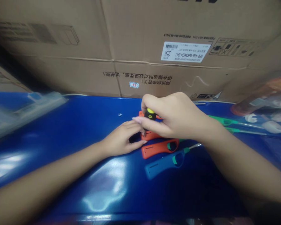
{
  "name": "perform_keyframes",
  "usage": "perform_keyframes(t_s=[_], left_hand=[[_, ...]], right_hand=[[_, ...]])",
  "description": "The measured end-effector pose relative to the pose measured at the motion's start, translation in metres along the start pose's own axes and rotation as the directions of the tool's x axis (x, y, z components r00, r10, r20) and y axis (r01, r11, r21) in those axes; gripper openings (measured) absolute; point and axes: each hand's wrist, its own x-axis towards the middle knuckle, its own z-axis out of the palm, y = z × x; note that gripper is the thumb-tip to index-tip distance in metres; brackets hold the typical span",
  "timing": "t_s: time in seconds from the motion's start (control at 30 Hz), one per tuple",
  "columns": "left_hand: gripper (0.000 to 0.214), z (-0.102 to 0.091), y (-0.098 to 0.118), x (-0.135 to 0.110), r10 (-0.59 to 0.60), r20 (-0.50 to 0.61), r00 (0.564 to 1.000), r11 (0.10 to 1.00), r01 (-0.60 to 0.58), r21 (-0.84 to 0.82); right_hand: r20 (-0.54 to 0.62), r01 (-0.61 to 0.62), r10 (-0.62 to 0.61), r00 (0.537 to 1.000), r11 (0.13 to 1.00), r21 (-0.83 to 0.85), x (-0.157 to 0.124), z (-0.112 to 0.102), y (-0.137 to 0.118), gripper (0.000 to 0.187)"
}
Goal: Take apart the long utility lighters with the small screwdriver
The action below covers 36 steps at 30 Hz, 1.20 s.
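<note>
Blue, glossy table surface (192,200) carries a row of long-necked lighters, lying side by side with their handle ends towards the left hand (121,137). Nearest the viewer is a blue lighter (164,164) with a green trigger; just beyond it lies an orange lighter (156,149) with a dark trigger. Further orange parts show beneath and behind the right hand (173,112), which covers most of them.

The right hand is clenched around a black-and-yellow handle (150,116), thumb and forefinger wrapped about it, above the orange handles. The handle's lower end is hidden. The left hand lies low, its fingertips at the end of the covered orange lighter (152,135); whether they grasp it or merely rest there cannot be told.

To the right, past the right wrist, green necks (222,121) with metal tubes extend near a white object (273,127). A cardboard box (84,62) stands along the far edge, its print upside down, bearing a white label (184,52). Clear plastic packaging (25,115), blurred, lies at left.
</note>
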Motion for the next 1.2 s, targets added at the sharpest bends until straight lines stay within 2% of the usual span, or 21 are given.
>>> perform_keyframes(t_s=[0.1,0.2,0.37,0.53,0.63,0.77,0.87,0.97,1.2], left_hand=[[0.02,-0.0003,0.0006,0.0003,0.007,-0.005,1.0,1.0,-0.007,0.001],[0.018,-0.0006,0.0014,0.0006,0.001,-0.003,1.0,1.0,-0.001,-0.006],[0.023,-0.0007,0.0013,0.0005,0.012,-0.004,1.0,1.0,-0.012,0.01],[0.019,-0.0003,-0.0002,-0.0001,-0.014,0.015,1.0,1.0,0.014,0.01],[0.022,-0.0001,-0.0006,-0.0002,-0.028,0.028,0.999,1.0,0.027,0.011],[0.016,-0.0005,-0.0003,0.0004,0.005,-0.001,1.0,1.0,-0.005,0.015],[0.02,-0.0004,-0.0003,0.0002,-0.023,0.024,0.999,1.0,0.023,0.006],[0.027,0.0,-0.0004,-0.0005,-0.03,0.032,0.999,1.0,0.03,-0.005],[0.02,-0.0004,0.0006,-0.0001,-0.003,-0.005,1.0,1.0,0.003,0.008]], right_hand=[[-0.018,0.033,-0.032,0.999,0.998,0.051,-0.0008,0.0001,0.0011,0.029],[-0.009,0.079,-0.079,0.997,0.987,0.14,-0.0013,-0.0007,0.0009,0.032],[0.041,-0.003,-0.003,0.999,0.989,0.149,-0.0002,-0.0019,-0.0014,0.027],[0.019,0.064,-0.07,0.997,0.973,0.221,-0.0012,-0.001,-0.0017,0.031],[0.038,0.043,-0.053,0.998,0.974,0.222,-0.0016,-0.0001,-0.0023,0.028],[0.042,0.028,-0.04,0.998,0.966,0.258,-0.0026,0.0003,-0.0036,0.041],[0.02,0.042,-0.049,0.999,0.962,0.269,-0.0027,0.0016,-0.0037,0.047],[-0.011,0.064,-0.064,0.998,0.961,0.27,-0.0018,0.004,-0.002,0.042],[-0.021,0.087,-0.084,0.996,0.96,0.266,-0.0001,0.0037,0.0018,0.021]])
